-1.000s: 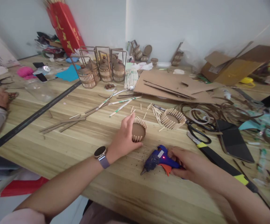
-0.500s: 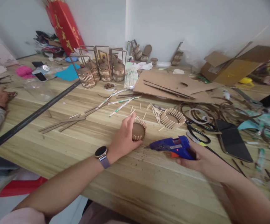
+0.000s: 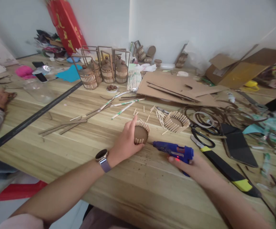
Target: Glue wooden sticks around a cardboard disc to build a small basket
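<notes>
Left hand (image 3: pixel 124 141): half-curled round the disc (image 3: pixel 141 134), toward the table's (image 3: pixel 118 187) near edge from the cardboard (image 3: pixel 161 86). Right hand (image 3: pixel 187 165): closed on the glue gun (image 3: pixel 173 149), nozzle beside disc. Risk: nozzle drifting left could burn the thumb; a knock could loosen the sticks (image 3: pixel 140 140).

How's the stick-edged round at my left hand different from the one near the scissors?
Your left hand holds the first round, while the second round lies untouched on the table. The first has a bare stretch of rim towards the glue gun; the second looks ringed with sticks all round. Both have a brown base and short pale sticks.
</notes>
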Demonstrator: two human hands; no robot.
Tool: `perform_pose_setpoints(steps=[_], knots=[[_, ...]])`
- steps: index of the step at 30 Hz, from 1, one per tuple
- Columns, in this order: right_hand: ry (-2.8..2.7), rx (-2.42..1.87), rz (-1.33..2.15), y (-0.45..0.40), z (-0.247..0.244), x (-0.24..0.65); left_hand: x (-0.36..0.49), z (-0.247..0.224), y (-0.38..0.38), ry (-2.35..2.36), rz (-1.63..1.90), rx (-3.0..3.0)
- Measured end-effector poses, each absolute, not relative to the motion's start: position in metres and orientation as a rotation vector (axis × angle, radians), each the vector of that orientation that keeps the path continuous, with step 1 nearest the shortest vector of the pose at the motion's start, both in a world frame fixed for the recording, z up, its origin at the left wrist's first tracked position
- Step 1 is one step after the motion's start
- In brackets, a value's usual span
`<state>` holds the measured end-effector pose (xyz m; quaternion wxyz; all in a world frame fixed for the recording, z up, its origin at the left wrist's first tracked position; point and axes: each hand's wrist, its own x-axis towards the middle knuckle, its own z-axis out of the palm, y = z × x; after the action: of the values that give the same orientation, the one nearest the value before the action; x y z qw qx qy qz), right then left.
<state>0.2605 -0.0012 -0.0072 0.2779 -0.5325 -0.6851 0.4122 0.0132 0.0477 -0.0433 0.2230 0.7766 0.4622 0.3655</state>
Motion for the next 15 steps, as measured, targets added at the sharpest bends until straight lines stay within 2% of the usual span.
perform_pose_setpoints(steps=[15], knots=[[-2.027, -1.552, 0.912, -0.003, -0.014, 0.248, 0.013, -0.043, 0.047, 1.226, 1.044, 2.125]])
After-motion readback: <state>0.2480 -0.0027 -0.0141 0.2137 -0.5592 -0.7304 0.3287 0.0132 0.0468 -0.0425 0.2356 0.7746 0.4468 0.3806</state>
